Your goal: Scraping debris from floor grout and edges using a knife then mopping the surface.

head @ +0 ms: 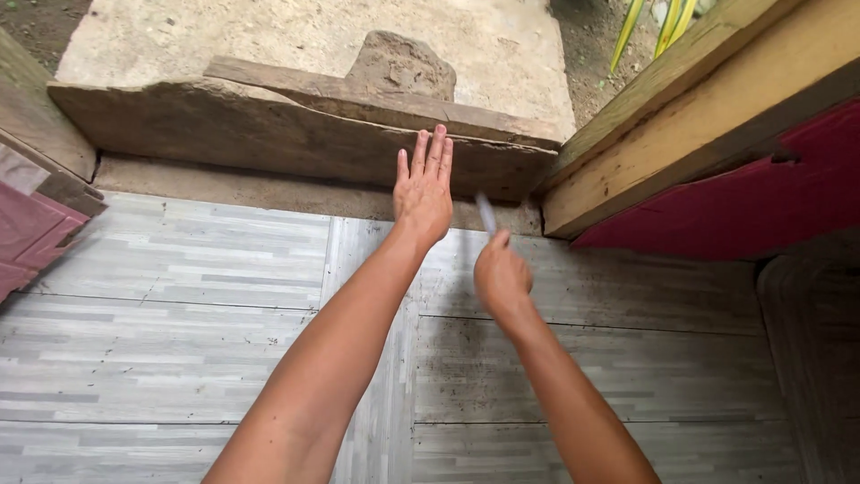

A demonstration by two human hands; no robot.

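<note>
Hands are seen at a doorway threshold. Left hand (424,190) is laid flat, fingers extended together, against the weathered wooden plank (269,134) standing on edge at the sill. Right hand (502,278) is closed around a slim pale tool (486,215), blurred, its tip near the plank's lower edge above the grey tiled floor (179,341).

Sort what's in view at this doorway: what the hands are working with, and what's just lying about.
In hand:
- left hand, flat on the wooden threshold beam
- right hand, gripping a thin pale tool, blurred

Lying about:
- stone behind the plank
- grey plank-pattern floor
- red door panel
- yellow-green leaves
</note>
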